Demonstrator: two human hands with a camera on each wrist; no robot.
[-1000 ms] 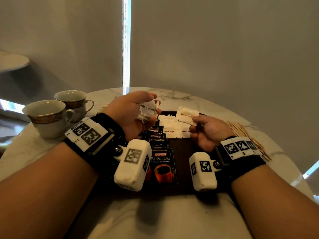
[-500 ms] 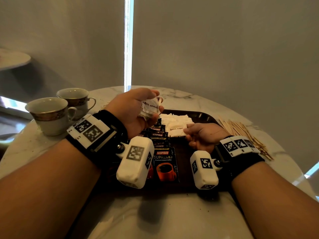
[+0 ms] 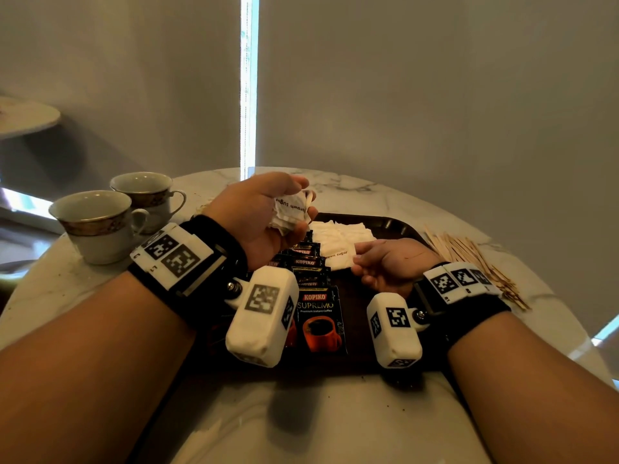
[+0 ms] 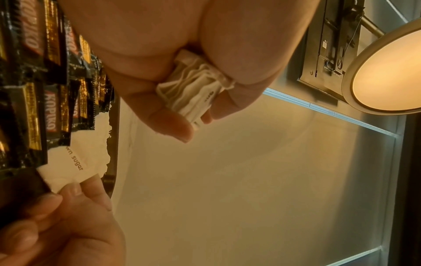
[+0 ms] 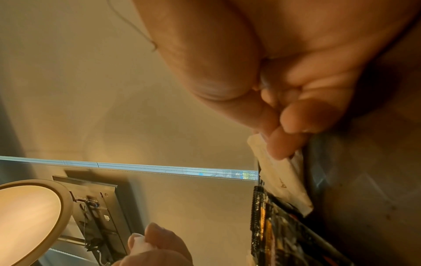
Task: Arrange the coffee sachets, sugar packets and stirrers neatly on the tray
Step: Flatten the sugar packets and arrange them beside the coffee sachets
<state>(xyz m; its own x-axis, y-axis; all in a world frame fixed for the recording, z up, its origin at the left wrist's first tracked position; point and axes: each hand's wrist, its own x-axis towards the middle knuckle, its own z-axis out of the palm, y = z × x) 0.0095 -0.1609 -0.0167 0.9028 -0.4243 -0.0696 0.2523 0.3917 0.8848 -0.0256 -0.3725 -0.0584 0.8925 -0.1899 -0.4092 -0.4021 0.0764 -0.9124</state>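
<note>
The left wrist view shows the left hand [image 4: 173, 75] gripping a bundle of sugar packets [image 4: 193, 93] above the tray [image 3: 395, 226]. The right hand [image 3: 392, 262] pinches 1 sugar packet [image 3: 338, 257] lying on the tray; the head view hides its fingertips.

In the head view, lower centre, the left wrist camera housing [image 3: 263, 316] is covering the near-left coffee sachets [image 3: 320, 324], and both forearms are hiding the near corners of the tray [image 3: 395, 226]. The left hand [image 3: 264, 212] is wrapping the bundle of sugar packets [image 3: 289, 209], so their count is staying unclear. At right, the wrist band is cutting off the stirrers [image 3: 469, 252]. The bench [image 3: 351, 189] is running out of frame below.
</note>
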